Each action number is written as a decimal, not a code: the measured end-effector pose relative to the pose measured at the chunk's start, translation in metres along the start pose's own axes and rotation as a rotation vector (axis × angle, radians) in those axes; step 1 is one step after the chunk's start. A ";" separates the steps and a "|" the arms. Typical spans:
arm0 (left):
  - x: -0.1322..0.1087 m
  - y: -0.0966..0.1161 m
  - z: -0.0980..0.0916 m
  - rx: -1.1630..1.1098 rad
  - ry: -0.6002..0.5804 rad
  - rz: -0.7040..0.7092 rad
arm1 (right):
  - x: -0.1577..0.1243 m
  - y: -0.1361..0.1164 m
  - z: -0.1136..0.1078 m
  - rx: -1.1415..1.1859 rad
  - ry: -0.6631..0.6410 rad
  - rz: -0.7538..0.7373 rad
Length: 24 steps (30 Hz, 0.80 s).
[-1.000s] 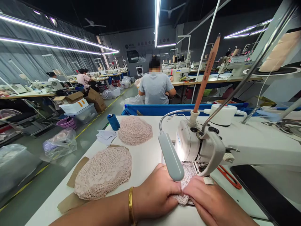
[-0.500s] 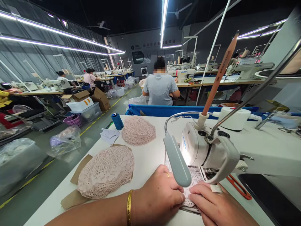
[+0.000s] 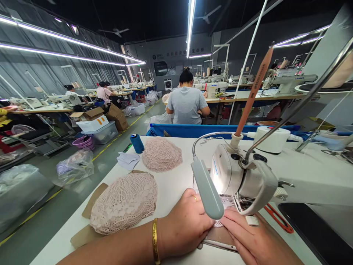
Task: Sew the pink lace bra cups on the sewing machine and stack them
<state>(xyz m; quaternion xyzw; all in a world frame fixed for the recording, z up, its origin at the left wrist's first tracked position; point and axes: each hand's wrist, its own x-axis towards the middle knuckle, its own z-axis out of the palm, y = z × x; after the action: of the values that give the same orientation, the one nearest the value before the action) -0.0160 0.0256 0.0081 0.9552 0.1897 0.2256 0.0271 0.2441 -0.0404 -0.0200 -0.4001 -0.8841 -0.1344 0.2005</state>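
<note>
A light pink lace piece (image 3: 217,223) lies under the head of a white sewing machine (image 3: 227,173). My left hand (image 3: 190,222) is curled, its fingertips closed on the lace at the left edge; the lamp partly covers them. Flat beside it, my right hand (image 3: 250,232) presses the lace down with outstretched fingers near the presser foot. Most of the lace is hidden by my hands and by the grey lamp (image 3: 208,189). Below the fingers shows a brownish machine plate (image 3: 222,235).
Two stacks of lace pieces, a nearer one (image 3: 124,202) on brown card and a farther one (image 3: 162,154), lie on the left. A blue thread spool (image 3: 137,143) stands behind. Orange snips (image 3: 278,219) and a black phone-like slab (image 3: 311,232) are at right. A person (image 3: 186,101) sits ahead.
The lace has moved forward under the machine head, baring more of the plate. My right hand has slid forward and flattened, its fingers now closer to my left hand.
</note>
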 end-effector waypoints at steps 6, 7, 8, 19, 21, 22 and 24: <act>-0.004 0.000 0.003 -0.012 -0.103 0.018 | 0.004 0.002 -0.001 0.073 -0.056 -0.038; -0.005 0.000 0.003 -0.009 -0.103 0.019 | 0.005 0.002 -0.001 0.077 -0.055 -0.035; -0.005 0.000 0.003 -0.005 -0.096 0.020 | 0.005 0.002 -0.001 0.082 -0.051 -0.031; -0.003 -0.001 0.001 0.011 -0.095 0.058 | 0.001 0.000 0.003 0.139 0.015 -0.007; -0.004 0.000 0.002 0.029 -0.096 0.051 | 0.003 0.002 0.003 0.121 0.032 -0.024; -0.004 0.000 0.002 0.036 -0.095 0.044 | 0.004 0.002 0.003 0.110 0.040 -0.032; -0.005 0.001 0.001 0.042 -0.088 0.030 | 0.007 0.002 0.002 0.097 0.069 -0.042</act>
<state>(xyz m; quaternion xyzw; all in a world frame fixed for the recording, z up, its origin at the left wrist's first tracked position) -0.0190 0.0227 0.0051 0.9673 0.1785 0.1797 0.0119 0.2413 -0.0339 -0.0182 -0.3663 -0.8903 -0.1096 0.2472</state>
